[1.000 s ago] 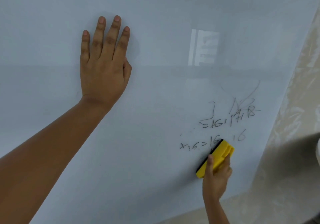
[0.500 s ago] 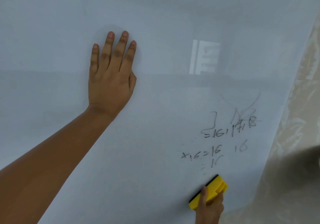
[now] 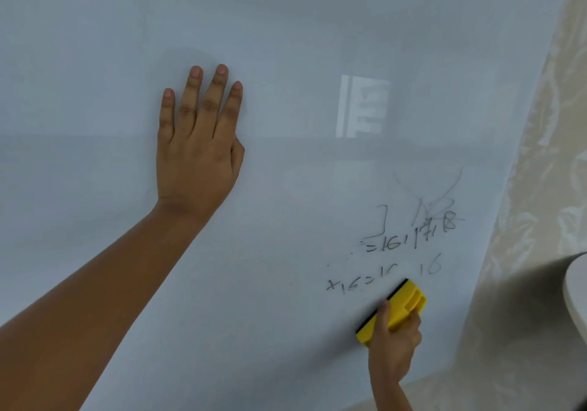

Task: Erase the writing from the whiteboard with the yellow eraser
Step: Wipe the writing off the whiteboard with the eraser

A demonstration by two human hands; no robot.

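Observation:
The whiteboard (image 3: 286,45) fills most of the view. Black handwritten numbers (image 3: 409,239) sit at its lower right, some partly smeared. My right hand (image 3: 392,344) grips the yellow eraser (image 3: 401,307), whose black felt edge presses on the board just under the lower line of writing, covering its end. My left hand (image 3: 197,143) lies flat on the board at centre left, fingers together and pointing up, holding nothing.
The board's right edge runs diagonally down to the lower right. Beyond it is a beige patterned wall (image 3: 546,188). A white rounded object (image 3: 576,296) shows at the right edge. A bright window reflection (image 3: 363,107) sits on the board.
The eraser went down below the writing half a second ago and has now come back up against the lower line. The small line under it is gone. My left hand stays planted.

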